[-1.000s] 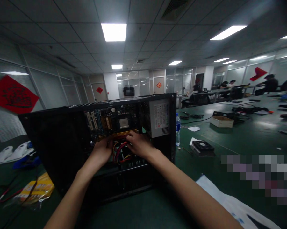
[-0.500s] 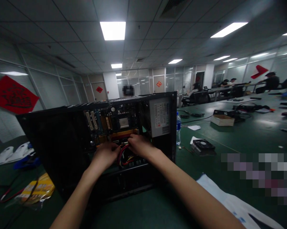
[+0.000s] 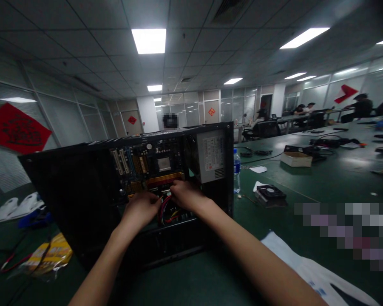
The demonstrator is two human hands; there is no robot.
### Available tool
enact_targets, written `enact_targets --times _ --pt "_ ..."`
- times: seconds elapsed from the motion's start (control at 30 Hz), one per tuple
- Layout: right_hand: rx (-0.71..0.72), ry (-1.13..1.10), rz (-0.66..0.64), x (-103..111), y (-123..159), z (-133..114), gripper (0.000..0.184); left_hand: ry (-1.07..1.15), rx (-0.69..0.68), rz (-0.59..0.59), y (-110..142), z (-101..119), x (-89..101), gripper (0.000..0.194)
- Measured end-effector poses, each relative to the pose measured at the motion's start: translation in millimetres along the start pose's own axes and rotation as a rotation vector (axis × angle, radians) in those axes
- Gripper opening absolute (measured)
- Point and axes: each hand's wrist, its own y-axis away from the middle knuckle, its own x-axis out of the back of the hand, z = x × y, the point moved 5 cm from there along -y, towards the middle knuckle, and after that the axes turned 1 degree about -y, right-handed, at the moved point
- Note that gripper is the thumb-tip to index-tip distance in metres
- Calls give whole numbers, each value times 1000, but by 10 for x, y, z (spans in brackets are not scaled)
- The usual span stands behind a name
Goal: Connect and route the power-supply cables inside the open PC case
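A black computer case (image 3: 63, 199) stands on the green table with its side open toward me. Inside it are a motherboard (image 3: 164, 165) and, at the upper right, a silver power supply (image 3: 211, 159). Both my hands reach into the lower middle of the case, below the memory slots (image 3: 165, 180). My left hand (image 3: 142, 207) is closed, its fingertips pinched at the left side of a bundle of coloured cables (image 3: 165, 208). My right hand (image 3: 187, 193) is closed on that bundle from the right, at its upper end. The connector, if any, is hidden by my fingers.
Right of the case are a water bottle (image 3: 236, 170), a cooling fan (image 3: 270, 194) and an open cardboard box (image 3: 296, 159). A yellow packet (image 3: 51, 255) lies at the left, near white gloves (image 3: 19, 206). White cloth (image 3: 302, 267) lies at front right. People sit farther back.
The view has shifted very slightly. My hands stay at nearly the same spot on the cables. Part of another person's hand now shows at the right edge.
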Motion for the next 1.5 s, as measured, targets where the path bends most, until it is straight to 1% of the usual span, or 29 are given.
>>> enact_targets --times 0.13,0.3,0.47,0.63,0.8,1.03,1.27,1.5 --pt "-8 -4 -17 -5 1 5 21 -16 -3 -6 3 8 -14 35" --pt "-2 -2 -18 -1 10 -10 22 -7 34 -21 -10 -26 -64 34" --pt "-11 0 -53 -10 12 -21 23 25 51 -15 -40 -60 -154 45" --pt "-12 -3 -48 0 19 -27 24 27 42 -18 -57 -62 -188 43" --pt "2 -19 -48 -22 17 -35 25 1 32 -18 -49 -37 -170 43" --pt "-3 -8 -62 -23 4 -32 23 -62 64 7 -24 -28 -117 42" --pt "7 -21 -48 -15 18 -33 24 -139 85 64 8 23 -75 40" --pt "39 -25 -14 -11 9 -52 23 -237 70 110 53 86 -29 42"
